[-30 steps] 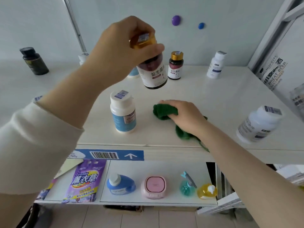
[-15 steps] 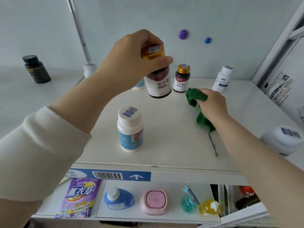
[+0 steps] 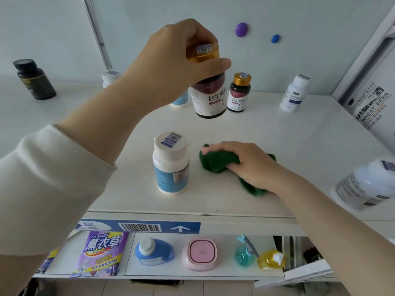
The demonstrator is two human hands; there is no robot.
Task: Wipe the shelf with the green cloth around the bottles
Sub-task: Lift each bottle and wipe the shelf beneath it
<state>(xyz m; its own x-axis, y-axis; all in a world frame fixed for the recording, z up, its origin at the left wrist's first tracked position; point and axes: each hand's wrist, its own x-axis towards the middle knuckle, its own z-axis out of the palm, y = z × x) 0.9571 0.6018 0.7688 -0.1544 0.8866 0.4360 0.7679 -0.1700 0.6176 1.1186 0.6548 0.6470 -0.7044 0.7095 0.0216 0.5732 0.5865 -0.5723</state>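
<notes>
My left hand [image 3: 171, 67] grips the gold cap of a dark bottle [image 3: 208, 97] and holds it in the air above the white shelf [image 3: 277, 142]. My right hand [image 3: 250, 165] presses a crumpled green cloth [image 3: 215, 162] flat on the shelf, just right of a white bottle with a blue label [image 3: 171, 165]. A smaller gold-capped dark bottle [image 3: 239, 92] and a white bottle [image 3: 294, 94] stand near the back wall. Another white bottle [image 3: 179, 100] is partly hidden behind the lifted one.
A large white bottle [image 3: 367, 184] stands at the right edge. A black bottle [image 3: 35, 80] and a small white bottle [image 3: 110, 76] sit at the back left. The lower shelf [image 3: 128, 272] holds a purple lavender pouch [image 3: 100, 253], a pink case [image 3: 199, 254] and cleaner bottles.
My right hand has dragged the green cloth from the back of the shelf toward the front, beside the blue-labelled bottle. My left hand keeps the dark bottle raised.
</notes>
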